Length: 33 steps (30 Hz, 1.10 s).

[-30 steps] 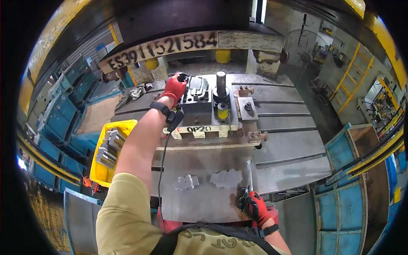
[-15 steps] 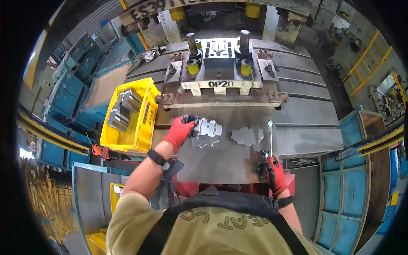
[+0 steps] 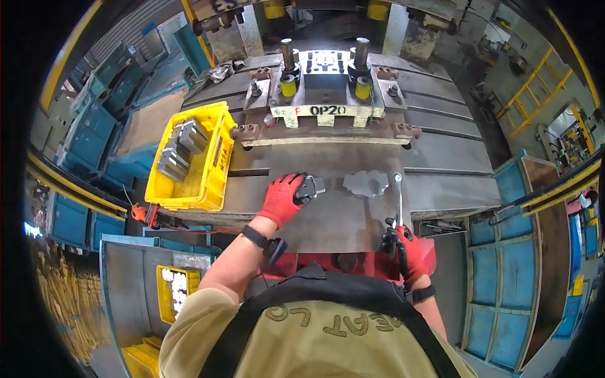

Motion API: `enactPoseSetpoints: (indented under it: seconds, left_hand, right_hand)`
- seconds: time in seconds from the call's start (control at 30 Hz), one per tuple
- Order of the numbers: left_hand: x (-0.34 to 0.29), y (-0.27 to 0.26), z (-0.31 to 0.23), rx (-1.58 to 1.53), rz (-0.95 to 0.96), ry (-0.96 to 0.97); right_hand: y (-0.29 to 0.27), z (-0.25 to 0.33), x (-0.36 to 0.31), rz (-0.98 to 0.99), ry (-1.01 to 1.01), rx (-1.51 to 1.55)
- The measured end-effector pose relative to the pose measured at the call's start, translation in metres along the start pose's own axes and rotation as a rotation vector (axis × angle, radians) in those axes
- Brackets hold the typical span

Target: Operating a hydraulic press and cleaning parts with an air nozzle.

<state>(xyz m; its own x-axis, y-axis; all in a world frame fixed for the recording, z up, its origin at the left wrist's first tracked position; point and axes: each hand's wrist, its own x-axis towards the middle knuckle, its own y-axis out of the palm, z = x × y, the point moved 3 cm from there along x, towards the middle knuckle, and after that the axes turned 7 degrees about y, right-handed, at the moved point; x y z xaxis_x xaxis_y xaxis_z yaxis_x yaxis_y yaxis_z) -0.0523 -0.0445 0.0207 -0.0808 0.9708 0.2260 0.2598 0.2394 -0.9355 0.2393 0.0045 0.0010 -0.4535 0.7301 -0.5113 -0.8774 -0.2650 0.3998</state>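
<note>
My left hand (image 3: 283,200), in a red glove with dark fingertips, is closed over the left edge of a small grey stamped metal part (image 3: 316,187) at the bench. Most of that part is hidden beneath my fingers. Beside it, to the right, a flat grey metal piece with an irregular outline (image 3: 365,183) lies by itself. My right hand (image 3: 406,251) grips the lower end of a long silver wrench (image 3: 399,200), whose rounded head points away from me.
Stacks of metal parts stand in a yellow crate (image 3: 217,183) at left. Beyond the bench plate (image 3: 343,230) is a die set (image 3: 324,112) with two upright posts. Blue framed panels (image 3: 507,283) stand at right; a smaller yellow bin (image 3: 166,302) sits lower left.
My left hand has moved slightly right with the stamped part and now covers more of it. The second part seen under it is no longer visible. My right hand keeps hold of the wrench.
</note>
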Motion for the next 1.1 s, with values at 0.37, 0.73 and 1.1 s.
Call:
enactPoseSetpoints:
  seconds: [0.37,0.73,1.1]
  left_hand:
    - [0.021,-0.003,0.014,-0.070,0.048,0.070]
    - [-0.090,-0.003,0.102,-0.984,-0.309,-0.591]
    - [-0.163,-0.018,0.059,-0.764,-0.024,-0.964]
  right_hand:
    - [0.020,0.003,-0.007,0.020,0.131,-0.133]
    - [0.054,0.097,0.022,0.233,-0.003,-0.231]
    - [0.145,0.216,0.191,0.263,-0.844,-1.261]
